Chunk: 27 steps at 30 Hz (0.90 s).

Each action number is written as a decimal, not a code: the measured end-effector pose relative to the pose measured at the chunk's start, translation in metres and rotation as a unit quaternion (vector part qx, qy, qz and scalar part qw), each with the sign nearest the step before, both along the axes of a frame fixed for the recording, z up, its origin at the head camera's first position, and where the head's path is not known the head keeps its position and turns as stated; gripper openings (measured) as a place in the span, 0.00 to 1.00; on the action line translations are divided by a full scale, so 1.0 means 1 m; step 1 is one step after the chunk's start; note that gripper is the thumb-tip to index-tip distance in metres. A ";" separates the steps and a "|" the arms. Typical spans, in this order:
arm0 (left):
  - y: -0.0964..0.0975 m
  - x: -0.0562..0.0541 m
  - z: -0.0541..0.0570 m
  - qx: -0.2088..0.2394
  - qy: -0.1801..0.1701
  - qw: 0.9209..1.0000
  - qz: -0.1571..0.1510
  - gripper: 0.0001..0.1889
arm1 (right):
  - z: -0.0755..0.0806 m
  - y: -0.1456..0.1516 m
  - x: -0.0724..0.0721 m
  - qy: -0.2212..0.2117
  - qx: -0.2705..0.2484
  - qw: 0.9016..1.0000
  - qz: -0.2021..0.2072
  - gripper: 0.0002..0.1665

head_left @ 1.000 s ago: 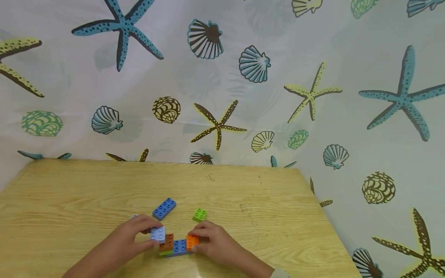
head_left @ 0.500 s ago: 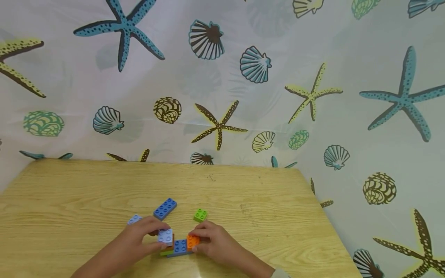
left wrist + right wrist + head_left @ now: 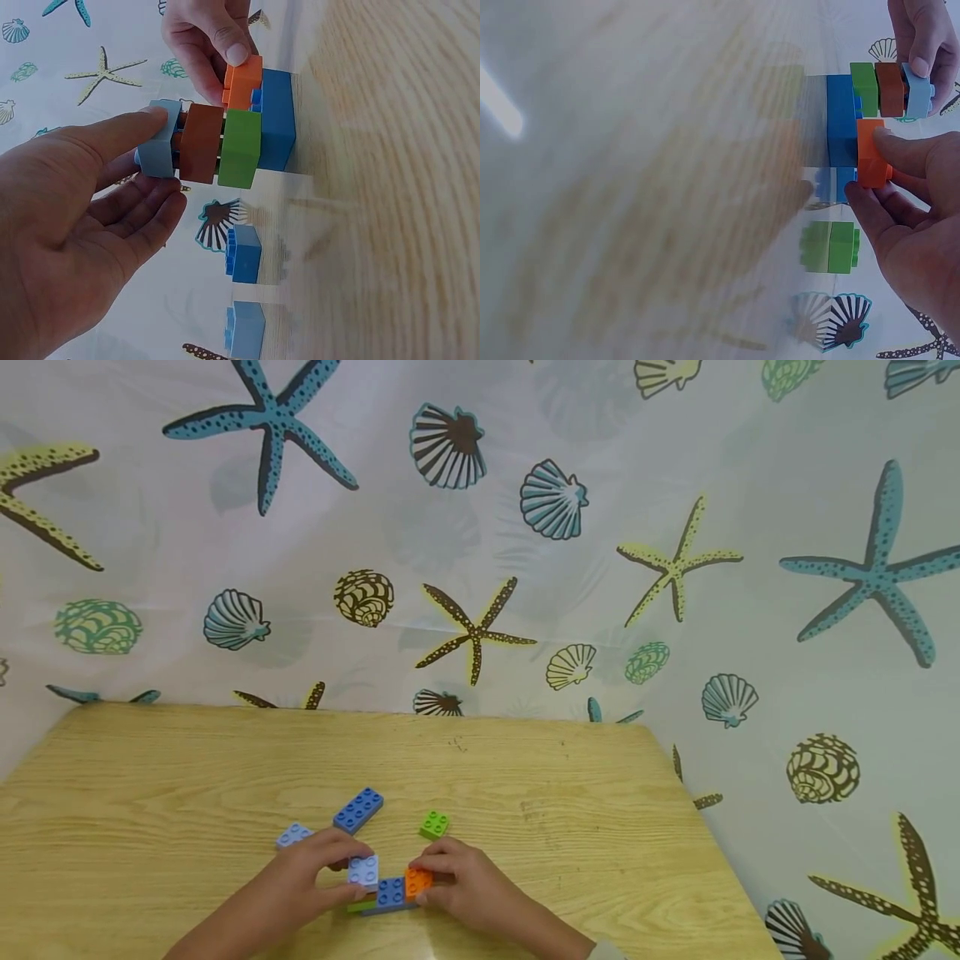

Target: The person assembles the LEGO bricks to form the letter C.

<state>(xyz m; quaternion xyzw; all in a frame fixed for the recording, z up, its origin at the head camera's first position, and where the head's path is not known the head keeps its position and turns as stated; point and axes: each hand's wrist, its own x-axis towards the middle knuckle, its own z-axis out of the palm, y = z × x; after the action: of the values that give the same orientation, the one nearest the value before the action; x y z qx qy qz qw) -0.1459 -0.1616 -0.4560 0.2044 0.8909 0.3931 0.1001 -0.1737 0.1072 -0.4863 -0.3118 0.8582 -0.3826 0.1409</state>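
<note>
My left hand (image 3: 318, 872) pinches a light blue building brick (image 3: 159, 141) between thumb and fingers, right at the top of a brown brick (image 3: 201, 144). Under the brown one sits a green brick (image 3: 240, 148), which stands on one end of a long blue brick (image 3: 277, 120). The blue brick's bare studs show in the middle in the head view. On its other end is an orange brick (image 3: 417, 883), pinched by the thumb and fingers of my right hand (image 3: 467, 887). From above, the light blue brick hides most of the brown one.
Beyond the hands on the wooden table (image 3: 570, 827) lie a loose blue brick (image 3: 358, 810), a small lime green brick (image 3: 434, 824) and another light blue brick (image 3: 293, 834), partly behind the left hand. A cloth (image 3: 487, 527) printed with shells and starfish hangs behind the table.
My left hand has moved right with the light blue brick, which now covers most of the brown brick from above. The loose light blue brick shows more. My right hand holds its place.
</note>
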 end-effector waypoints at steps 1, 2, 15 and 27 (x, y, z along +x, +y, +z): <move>0.000 0.000 0.000 -0.002 -0.002 1.000 0.003 0.23 | 0.000 0.000 0.000 -0.002 -0.001 1.000 -0.001 0.21; 0.000 0.000 0.000 -0.004 0.000 1.000 0.002 0.23 | 0.000 0.000 0.000 -0.003 -0.002 1.000 -0.001 0.21; 0.004 0.002 -0.002 -0.005 0.021 1.000 0.009 0.21 | 0.001 0.002 0.000 -0.013 -0.009 1.000 -0.007 0.20; -0.021 0.000 -0.001 0.011 -0.030 0.997 0.068 0.23 | 0.002 0.001 0.002 -0.008 -0.003 1.000 -0.001 0.21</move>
<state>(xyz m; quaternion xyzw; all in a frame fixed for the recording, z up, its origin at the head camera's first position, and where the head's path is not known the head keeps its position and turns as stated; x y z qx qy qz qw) -0.1464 -0.1826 -0.4573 0.1329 0.8948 0.4150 0.0971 -0.1721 0.1079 -0.4846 -0.3079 0.8565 -0.3876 0.1464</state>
